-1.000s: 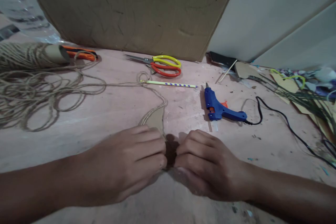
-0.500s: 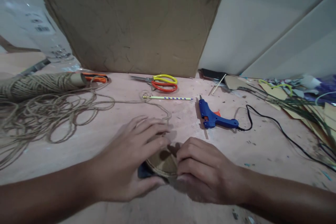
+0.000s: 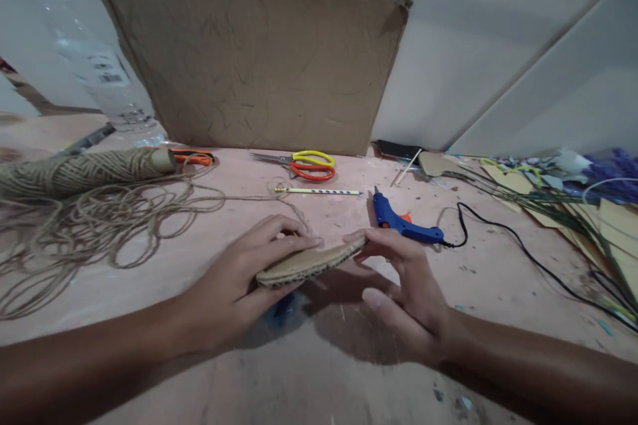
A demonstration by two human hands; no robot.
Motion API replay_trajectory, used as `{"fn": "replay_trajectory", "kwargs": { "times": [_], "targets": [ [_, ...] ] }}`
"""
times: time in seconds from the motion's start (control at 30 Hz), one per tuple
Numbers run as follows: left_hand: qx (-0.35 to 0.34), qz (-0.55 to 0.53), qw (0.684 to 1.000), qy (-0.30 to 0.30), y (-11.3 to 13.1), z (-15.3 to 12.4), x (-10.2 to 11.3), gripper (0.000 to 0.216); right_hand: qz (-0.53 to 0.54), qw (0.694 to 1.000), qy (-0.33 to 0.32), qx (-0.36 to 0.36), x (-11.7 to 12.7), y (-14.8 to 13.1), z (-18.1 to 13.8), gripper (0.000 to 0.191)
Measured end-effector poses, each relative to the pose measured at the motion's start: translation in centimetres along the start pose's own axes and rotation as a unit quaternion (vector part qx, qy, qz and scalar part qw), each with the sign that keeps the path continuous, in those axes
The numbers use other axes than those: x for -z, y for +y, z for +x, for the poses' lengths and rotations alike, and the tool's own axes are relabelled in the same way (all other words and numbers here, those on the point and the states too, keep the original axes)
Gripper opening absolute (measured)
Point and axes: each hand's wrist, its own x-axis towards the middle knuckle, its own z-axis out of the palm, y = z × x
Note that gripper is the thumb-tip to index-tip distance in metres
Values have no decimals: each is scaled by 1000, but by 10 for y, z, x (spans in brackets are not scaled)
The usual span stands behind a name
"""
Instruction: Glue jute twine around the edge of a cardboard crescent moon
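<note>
My left hand [image 3: 264, 262] grips a round piece of cardboard [image 3: 312, 260] at its left side, thumb beneath and fingers over the top. The disc is lifted off the table and tilted, its corrugated edge facing me. My right hand [image 3: 399, 282] touches the disc's right edge with its fingertips; its thumb is spread away below. Under the disc lies a dark blue thing [image 3: 283, 309], blurred and partly hidden. A strand of twine [image 3: 239, 197] runs from a loose heap on the left towards the disc; its end is hidden behind my left hand.
Beyond my hands lie a pencil [image 3: 323, 192], scissors [image 3: 314, 166] and a blue glue gun [image 3: 403, 219] with a black cord. A twine spool [image 3: 100, 169] and clear bottle [image 3: 109, 80] are at left. A cardboard sheet [image 3: 259, 53] leans at the back; green stems [image 3: 538, 199] lie right.
The disc has come up off the table and tilted edge-on towards me. My right thumb has moved away from its rim. The view has shifted slightly.
</note>
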Motion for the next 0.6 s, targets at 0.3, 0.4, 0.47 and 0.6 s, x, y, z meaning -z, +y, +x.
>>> {"fn": "replay_trajectory", "kwargs": {
  "times": [0.3,0.4,0.47,0.6],
  "targets": [
    [175,-166,968,69,2,-6,-13,62,-2,998,-56,-18,0,0,3,95],
    [97,-124,987,30,2,-6,-9,35,-12,999,-49,-4,2,-4,8,86],
    [38,-78,996,16,0,-7,-7,29,-19,999,-49,7,4,-6,13,65],
    [-66,24,998,11,-7,-13,-8,46,-18,995,-84,58,7,-8,20,12]
  ]
}}
